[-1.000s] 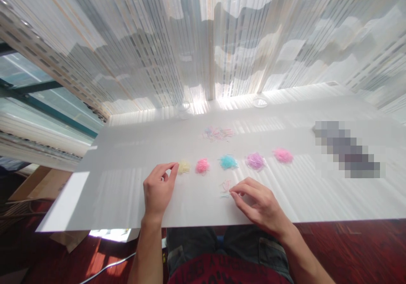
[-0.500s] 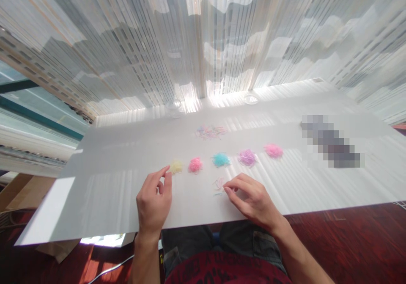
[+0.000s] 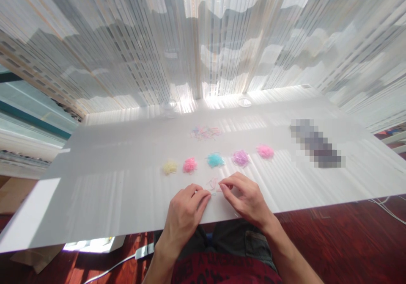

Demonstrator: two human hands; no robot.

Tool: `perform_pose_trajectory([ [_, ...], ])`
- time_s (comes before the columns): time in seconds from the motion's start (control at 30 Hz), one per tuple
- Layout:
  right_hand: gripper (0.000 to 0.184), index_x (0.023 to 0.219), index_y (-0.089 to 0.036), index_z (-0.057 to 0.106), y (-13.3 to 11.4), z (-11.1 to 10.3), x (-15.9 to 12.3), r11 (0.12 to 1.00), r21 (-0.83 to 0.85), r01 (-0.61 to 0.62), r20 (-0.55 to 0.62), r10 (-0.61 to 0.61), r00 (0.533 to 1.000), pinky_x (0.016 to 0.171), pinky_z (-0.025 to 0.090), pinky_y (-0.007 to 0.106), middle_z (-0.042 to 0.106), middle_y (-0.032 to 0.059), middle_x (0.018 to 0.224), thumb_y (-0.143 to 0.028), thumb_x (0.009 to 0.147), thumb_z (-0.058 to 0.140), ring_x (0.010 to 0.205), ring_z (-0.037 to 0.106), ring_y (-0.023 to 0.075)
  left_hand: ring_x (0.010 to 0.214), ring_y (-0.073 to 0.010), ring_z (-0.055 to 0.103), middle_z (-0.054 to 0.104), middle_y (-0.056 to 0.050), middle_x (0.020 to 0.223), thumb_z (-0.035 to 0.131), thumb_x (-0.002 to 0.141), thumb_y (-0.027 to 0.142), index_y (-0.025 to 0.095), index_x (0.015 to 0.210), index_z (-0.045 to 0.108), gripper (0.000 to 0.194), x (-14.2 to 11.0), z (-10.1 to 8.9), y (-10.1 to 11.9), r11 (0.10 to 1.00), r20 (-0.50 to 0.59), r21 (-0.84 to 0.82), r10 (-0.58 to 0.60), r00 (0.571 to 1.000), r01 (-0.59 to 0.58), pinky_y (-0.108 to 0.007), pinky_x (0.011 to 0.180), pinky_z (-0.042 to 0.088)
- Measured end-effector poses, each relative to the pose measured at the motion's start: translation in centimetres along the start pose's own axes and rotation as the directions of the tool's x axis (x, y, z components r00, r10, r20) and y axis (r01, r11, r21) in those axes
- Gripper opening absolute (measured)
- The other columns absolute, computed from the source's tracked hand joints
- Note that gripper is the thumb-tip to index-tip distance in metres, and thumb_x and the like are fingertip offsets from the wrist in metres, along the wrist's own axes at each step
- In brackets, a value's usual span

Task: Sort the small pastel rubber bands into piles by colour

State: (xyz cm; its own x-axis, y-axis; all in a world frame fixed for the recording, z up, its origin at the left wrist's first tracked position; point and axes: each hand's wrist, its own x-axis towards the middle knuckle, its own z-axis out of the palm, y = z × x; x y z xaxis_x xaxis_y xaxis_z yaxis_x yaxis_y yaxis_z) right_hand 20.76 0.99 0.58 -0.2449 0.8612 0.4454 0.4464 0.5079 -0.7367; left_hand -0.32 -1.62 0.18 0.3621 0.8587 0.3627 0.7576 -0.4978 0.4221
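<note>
Both hands meet over a few thin pale-pink strips (image 3: 213, 183) near the front edge of the table. My left hand (image 3: 187, 210) has thumb and fingers pinched together beside a tiny light-blue strip (image 3: 213, 194); whether it grips the strip is too small to tell. Just to the right, my right hand (image 3: 245, 197) is closed in a pinch, with a thin pink strip at its fingertips. Beyond them lies a row of small piles of thin strips: yellow (image 3: 170, 166), coral pink (image 3: 190, 165), turquoise (image 3: 215, 160), purple (image 3: 241, 158) and bright pink (image 3: 265, 151).
A loose mixed-colour pile of strips (image 3: 205, 132) lies farther back on the white table (image 3: 120, 161). Two clear round dishes (image 3: 245, 102) (image 3: 169, 105) stand near the striped curtain (image 3: 152, 42). A pixelated dark object (image 3: 317, 144) lies at right.
My left hand has moved from beside the yellow pile rightward and nearer to me, to the strips by my right hand. The right hand stays pinched there. The view has shifted slightly.
</note>
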Motion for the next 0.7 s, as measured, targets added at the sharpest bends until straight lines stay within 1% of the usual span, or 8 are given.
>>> perform_pose_trajectory([
  [0.13, 0.009, 0.097, -0.021, 0.071, 0.0, -0.1, -0.1, 1.0, 0.016, 0.023, 0.017, -0.024, 1.0, 0.071, 0.055, 0.03, 0.068, 0.0033, 0.081, -0.02, 0.099, 0.062, 0.076, 0.066, 0.0172, 0.08, -0.0179, 0.067, 0.067, -0.004, 0.092, 0.052, 0.104, 0.017, 0.019, 0.1, 0.063, 0.012, 0.6, -0.1, 0.3, 0.997, -0.031, -0.073, 0.003, 1.0, -0.006, -0.028, 0.071, 0.054],
  [0.27, 0.009, 0.105, -0.022, 0.07, 0.2, 0.0, -0.2, 0.995, 0.044, 0.084, 0.077, -0.087, 0.993, 0.072, 0.055, 0.03, 0.07, 0.0045, 0.087, -0.022, 0.098, 0.065, 0.079, 0.066, 0.0174, 0.084, -0.0166, 0.069, 0.069, -0.005, 0.095, 0.052, 0.104, 0.015, 0.019, 0.104, 0.06, 0.009, 1.1, 0.1, 0.5, 0.986, -0.095, -0.167, 0.01, 0.995, -0.026, -0.025, 0.072, 0.054],
  [0.4, 0.008, 0.1, -0.023, 0.071, 0.3, 0.0, -0.2, 0.997, 0.027, 0.078, 0.11, -0.081, 0.991, 0.071, 0.054, 0.03, 0.071, 0.0038, 0.084, -0.021, 0.1, 0.062, 0.078, 0.066, 0.0172, 0.078, -0.0152, 0.07, 0.072, -0.004, 0.09, 0.052, 0.104, 0.016, 0.019, 0.104, 0.061, 0.009, 1.2, 0.4, 0.4, 0.98, -0.101, -0.191, 0.03, 0.994, -0.049, -0.024, 0.069, 0.055],
  [0.53, 0.007, 0.101, -0.022, 0.07, 0.3, 0.0, -0.2, 0.996, 0.023, 0.081, 0.095, -0.083, 0.992, 0.071, 0.055, 0.029, 0.071, 0.0037, 0.084, -0.022, 0.099, 0.063, 0.077, 0.067, 0.0174, 0.075, -0.0142, 0.07, 0.073, -0.004, 0.091, 0.054, 0.104, 0.017, 0.019, 0.103, 0.062, 0.008, 1.1, 0.4, 0.2, 0.971, -0.103, -0.236, 0.019, 0.994, -0.043, -0.023, 0.067, 0.055],
  [0.7, 0.009, 0.1, -0.024, 0.071, 0.2, -0.1, -0.1, 0.997, 0.022, 0.069, 0.108, -0.071, 0.992, 0.071, 0.056, 0.029, 0.072, 0.0036, 0.085, -0.019, 0.099, 0.063, 0.077, 0.068, 0.0175, 0.065, -0.0112, 0.063, 0.073, -0.003, 0.09, 0.058, 0.103, 0.02, 0.02, 0.107, 0.063, 0.007, 0.9, 0.5, 0.1, 0.951, -0.103, -0.309, -0.05, 0.993, 0.016, -0.022, 0.064, 0.053],
])
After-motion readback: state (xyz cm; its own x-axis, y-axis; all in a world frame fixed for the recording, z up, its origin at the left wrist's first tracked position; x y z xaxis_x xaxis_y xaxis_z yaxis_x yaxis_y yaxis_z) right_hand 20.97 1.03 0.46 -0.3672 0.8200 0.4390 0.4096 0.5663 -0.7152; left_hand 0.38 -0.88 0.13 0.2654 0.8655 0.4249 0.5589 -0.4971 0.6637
